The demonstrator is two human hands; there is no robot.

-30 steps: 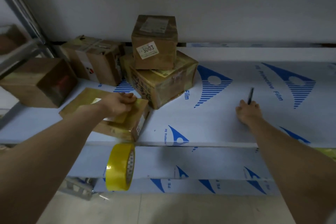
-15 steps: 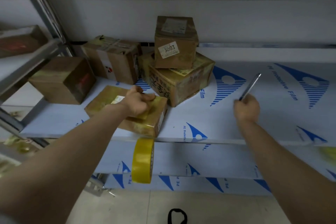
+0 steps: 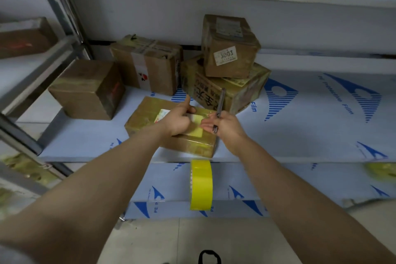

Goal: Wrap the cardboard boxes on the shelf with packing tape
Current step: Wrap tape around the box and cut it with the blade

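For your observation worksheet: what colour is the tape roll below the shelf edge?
The tape roll is yellow; head view.

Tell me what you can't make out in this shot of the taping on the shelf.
All in the head view:
Sticker on the flat box: mostly covered by the left hand.
Left hand's fingers: hidden under the hand, grip unclear.
Slim tool in the right hand: blurred; pen or cutter, cannot tell.
Small print on the 3003 label: too small.
Black loop: cut off by the bottom edge.

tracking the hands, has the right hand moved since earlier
Yes, the right hand went left along the shelf to the right edge of the flat box.
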